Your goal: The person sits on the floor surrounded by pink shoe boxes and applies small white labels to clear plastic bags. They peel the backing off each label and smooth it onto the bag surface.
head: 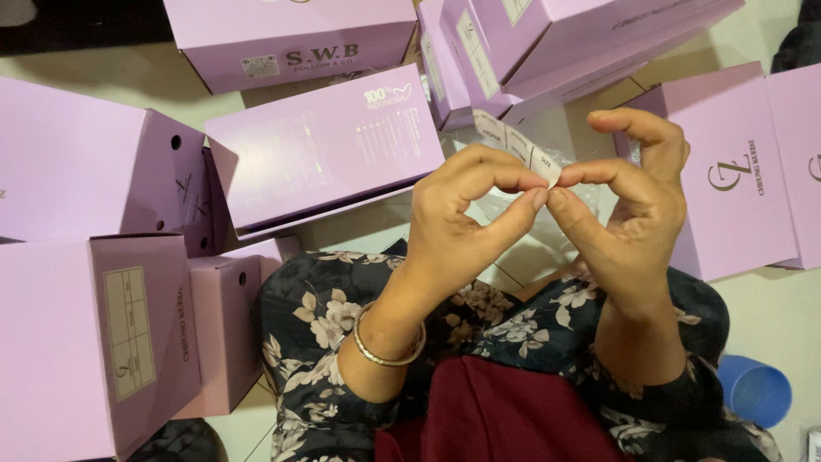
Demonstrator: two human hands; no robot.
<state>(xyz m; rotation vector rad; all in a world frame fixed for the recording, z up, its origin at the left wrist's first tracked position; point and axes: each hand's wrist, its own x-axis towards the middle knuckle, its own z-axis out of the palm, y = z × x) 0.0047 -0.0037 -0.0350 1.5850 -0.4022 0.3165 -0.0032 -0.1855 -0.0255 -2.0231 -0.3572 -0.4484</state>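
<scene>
Two hands meet over the lap, pinching one strip of white labels (522, 147) between them. The left hand (466, 218) grips the strip's near end between thumb and forefinger, its other fingers curled in; a silver bangle (386, 349) circles that wrist. The right hand (629, 201) pinches the same end from the other side, thumb and forefinger tips touching the left's, with the remaining fingers arched above. The strip runs up and away from the fingertips towards the boxes, held in the air above clear plastic film (505, 210) on the floor. Lilac boxes (321, 150) lie all around on the pale floor (774, 312), some upright, some on their sides. A blue cup (757, 391) sits near the right elbow. Floral dark cloth (321, 316) and a maroon cloth (505, 415) cover the lap.
</scene>
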